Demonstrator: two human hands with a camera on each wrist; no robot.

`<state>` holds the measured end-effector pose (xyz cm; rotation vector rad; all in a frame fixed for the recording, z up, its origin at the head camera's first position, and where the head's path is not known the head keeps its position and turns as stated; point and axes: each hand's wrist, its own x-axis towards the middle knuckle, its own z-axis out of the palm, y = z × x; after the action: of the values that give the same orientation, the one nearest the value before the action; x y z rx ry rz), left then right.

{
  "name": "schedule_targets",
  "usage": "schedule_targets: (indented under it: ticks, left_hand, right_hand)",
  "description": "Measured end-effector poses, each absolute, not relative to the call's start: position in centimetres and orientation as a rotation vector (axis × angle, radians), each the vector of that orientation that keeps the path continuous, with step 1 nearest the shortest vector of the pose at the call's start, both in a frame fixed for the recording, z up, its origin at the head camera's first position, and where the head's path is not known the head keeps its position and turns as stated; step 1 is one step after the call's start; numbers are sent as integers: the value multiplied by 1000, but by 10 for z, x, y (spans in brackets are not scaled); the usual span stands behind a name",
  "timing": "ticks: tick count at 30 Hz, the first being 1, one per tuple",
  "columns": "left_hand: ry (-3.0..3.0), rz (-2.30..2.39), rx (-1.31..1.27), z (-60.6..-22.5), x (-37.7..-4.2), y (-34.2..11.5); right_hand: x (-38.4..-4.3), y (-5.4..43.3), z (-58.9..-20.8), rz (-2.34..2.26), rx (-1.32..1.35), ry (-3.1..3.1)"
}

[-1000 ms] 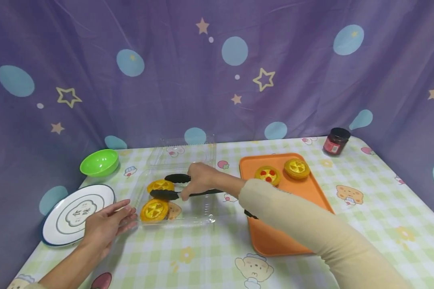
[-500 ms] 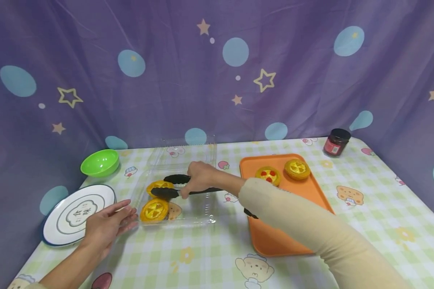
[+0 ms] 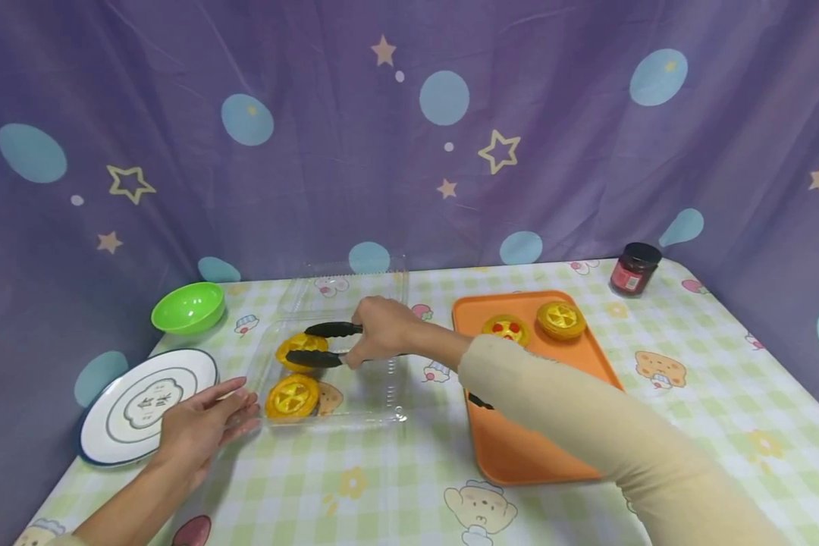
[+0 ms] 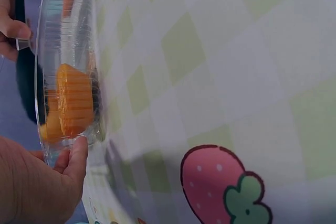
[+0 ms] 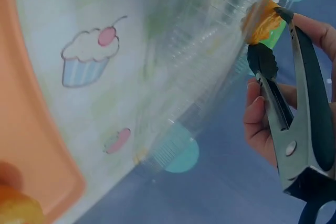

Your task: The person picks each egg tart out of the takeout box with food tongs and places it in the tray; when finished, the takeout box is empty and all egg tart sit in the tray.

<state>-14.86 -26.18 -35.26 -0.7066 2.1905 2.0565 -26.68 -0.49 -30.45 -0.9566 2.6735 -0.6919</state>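
Observation:
My right hand (image 3: 385, 330) grips a pair of tongs (image 3: 316, 359) with black tips, reaching over a clear plastic clamshell box (image 3: 371, 416). The tong tips are spread at the far tart (image 3: 300, 346), one tip beyond it and one across its near side. In the right wrist view, the tips of the tongs (image 5: 307, 90) stand close to a tart (image 5: 266, 22); contact is hard to tell. Nearer me in the box lies another yellow-topped tart (image 3: 292, 396). My left hand (image 3: 201, 425) touches the box's left side with extended fingers, seen against its wall in the left wrist view.
An orange tray (image 3: 528, 462) on the right bears a red-dotted tart (image 3: 506, 327) and a yellow tart (image 3: 561, 320). A white plate (image 3: 112, 425) and green bowl (image 3: 188, 308) stand left. Behind the tray sits a dark-lidded jar (image 3: 635, 270). The box's clear lid (image 3: 341, 292) lies folded back.
My right hand and the tongs have shifted slightly away from me, with the tips now further over the far tart. My left hand stays at the box.

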Motion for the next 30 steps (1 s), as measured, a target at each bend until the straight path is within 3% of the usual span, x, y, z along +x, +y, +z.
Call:
schedule_targets:
  ticks: [13, 30]
  left_hand:
    - [2187, 2061, -700, -354, -148, -262]
    - [2187, 2073, -696, -353, -148, -262]
  right_hand:
    - [-259, 19, -273, -758, -1017, 2689]
    - [-236, 90, -275, -794, -1011, 2794]
